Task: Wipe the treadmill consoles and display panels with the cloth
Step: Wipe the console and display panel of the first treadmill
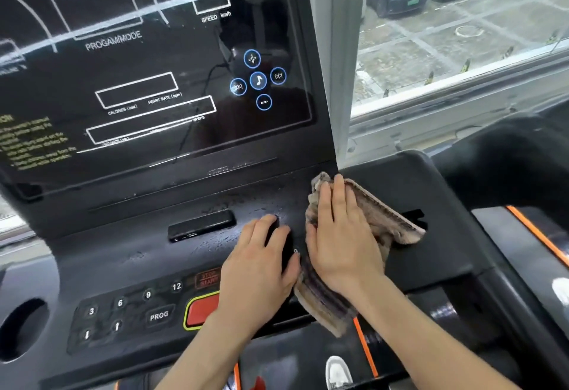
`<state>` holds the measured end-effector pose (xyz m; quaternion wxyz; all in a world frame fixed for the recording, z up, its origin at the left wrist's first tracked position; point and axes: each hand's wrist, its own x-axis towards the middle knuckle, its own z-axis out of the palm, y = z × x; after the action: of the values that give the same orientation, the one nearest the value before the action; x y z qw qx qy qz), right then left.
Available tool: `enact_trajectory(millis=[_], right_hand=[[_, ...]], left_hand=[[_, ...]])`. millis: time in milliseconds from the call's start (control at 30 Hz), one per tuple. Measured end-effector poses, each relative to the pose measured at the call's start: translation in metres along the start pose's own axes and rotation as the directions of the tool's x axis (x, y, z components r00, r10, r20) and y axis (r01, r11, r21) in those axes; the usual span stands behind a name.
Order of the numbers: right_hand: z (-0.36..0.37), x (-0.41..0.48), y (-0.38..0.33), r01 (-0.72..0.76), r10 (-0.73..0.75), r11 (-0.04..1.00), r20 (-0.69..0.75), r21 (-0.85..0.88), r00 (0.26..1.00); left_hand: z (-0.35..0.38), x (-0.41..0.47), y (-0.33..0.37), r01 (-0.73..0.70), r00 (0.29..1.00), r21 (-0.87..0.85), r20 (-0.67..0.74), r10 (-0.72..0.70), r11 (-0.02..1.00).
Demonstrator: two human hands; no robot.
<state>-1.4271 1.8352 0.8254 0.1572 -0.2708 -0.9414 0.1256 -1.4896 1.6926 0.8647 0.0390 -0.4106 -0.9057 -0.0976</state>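
From the head camera, it's a wiping stroke on the console [138,254] deck, just below the display panel [154,66]. The right hand [341,235] lies flat on the cloth [397,223], fingers straight and pressed together, palm down. Its fingertips point up toward the panel's lower right corner. The cloth is bunched and folded under that palm. One end sticks out beyond the fingertips, a wide flap lies off the little-finger side, and a tail hangs past the wrist over the console's front edge.

Just off the right thumb sits the left hand [261,260], knuckles up, fingers and thumb curled round a dark object [278,235] on the deck. What that object is, I can't tell. The two hands are nearly touching.

Beyond the left hand's fingertips the deck is speckled with droplets [246,205], and further out on that side lies a black slab [201,225]. By the left wrist sit the red button [201,312] and the number keys.

My read: the deck's right end is getting its pass, and the wet patch ahead of the left hand looks unwiped. The next move calls for sliding the flat right hand leftward across those droplets. The left hand and its object need to clear the path first. Light pressure near the keys seems wise. Both forearms come in low from the near edge, wrists straight.
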Motion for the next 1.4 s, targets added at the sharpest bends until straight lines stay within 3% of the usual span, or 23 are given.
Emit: enact_trajectory(millis=[100, 200, 333, 400, 500, 567, 667, 733, 800, 900, 967, 1034, 1134, 1200, 1300, 1400], right_hand=[[0.002, 0.012, -0.022, 0.015, -0.015, 1.000, -0.021, -0.012, 1.000], [0.005, -0.018, -0.032, 0.310, -0.311, 0.950, 0.040, 0.032, 0.950], [-0.005, 0.009, -0.018, 0.456, -0.460, 0.885, 0.022, 0.093, 0.888], [-0.010, 0.040, -0.010, 0.474, -0.470, 0.874, -0.063, 0.111, 0.881], [-0.013, 0.053, -0.015, 0.327, -0.288, 0.911, -0.179, 0.252, 0.941], [-0.011, 0.037, -0.022, 0.293, -0.276, 0.889, -0.101, 0.353, 0.956], [-0.016, 0.015, -0.022, 0.385, -0.475, 0.813, 0.115, 0.436, 0.873], [-0.035, 0.023, -0.014, 0.313, -0.487, 0.774, 0.200, 0.551, 0.850], [-0.054, 0.033, -0.002, 0.178, -0.348, 0.770, 0.169, 0.613, 0.922], [-0.061, 0.039, 0.016, 0.140, -0.166, 0.931, 0.049, 0.337, 0.985], [-0.051, 0.035, 0.018, 0.076, -0.108, 0.977, 0.152, 0.200, 0.983], [-0.045, 0.034, 0.019, 0.018, -0.054, 0.983, 0.196, 0.184, 0.979], [-0.047, 0.045, 0.018, -0.042, 0.033, 0.969, 0.039, 0.243, 0.999], [-0.046, 0.056, 0.010, -0.089, 0.123, 0.942, -0.084, 0.323, 0.989], [-0.028, 0.057, -0.021, 0.014, 0.048, 0.948, -0.184, 0.319, 0.982], [-0.004, 0.037, -0.056, 0.286, -0.240, 0.864, -0.159, 0.416, 0.958]], left_hand=[[-0.001, -0.001, -0.004, -0.006, 1.000, -0.058, -0.002, 0.006, 0.998], [-0.005, 0.000, -0.012, 0.068, 0.998, -0.206, 0.005, -0.069, 0.976], [-0.014, 0.001, -0.015, 0.073, 0.997, -0.239, 0.035, -0.067, 0.968], [-0.016, 0.004, -0.013, 0.059, 0.998, -0.230, 0.039, -0.051, 0.971], [-0.018, 0.012, -0.012, 0.091, 0.996, -0.291, 0.034, -0.084, 0.953], [-0.019, 0.011, -0.012, 0.160, 0.987, -0.403, 0.038, -0.158, 0.901], [-0.018, 0.006, -0.011, 0.231, 0.971, -0.480, 0.054, -0.235, 0.846], [-0.016, 0.002, -0.012, 0.226, 0.972, -0.461, 0.048, -0.231, 0.858], [-0.017, 0.003, -0.013, 0.218, 0.972, -0.399, 0.008, -0.234, 0.891], [-0.022, 0.010, -0.007, 0.121, 0.984, -0.234, -0.101, -0.148, 0.965], [-0.022, 0.016, -0.002, 0.123, 0.992, -0.155, -0.015, -0.127, 0.980], [-0.022, 0.019, -0.002, 0.188, 0.980, -0.142, 0.092, -0.176, 0.972], [-0.027, 0.018, -0.006, 0.293, 0.948, -0.214, 0.190, -0.255, 0.932], [-0.030, 0.018, -0.005, 0.228, 0.967, -0.136, 0.149, -0.207, 0.964], [-0.028, 0.022, -0.004, 0.098, 0.995, -0.030, 0.034, -0.097, 0.995], [-0.021, 0.019, -0.015, 0.096, 0.995, 0.036, -0.013, -0.095, 0.995]])
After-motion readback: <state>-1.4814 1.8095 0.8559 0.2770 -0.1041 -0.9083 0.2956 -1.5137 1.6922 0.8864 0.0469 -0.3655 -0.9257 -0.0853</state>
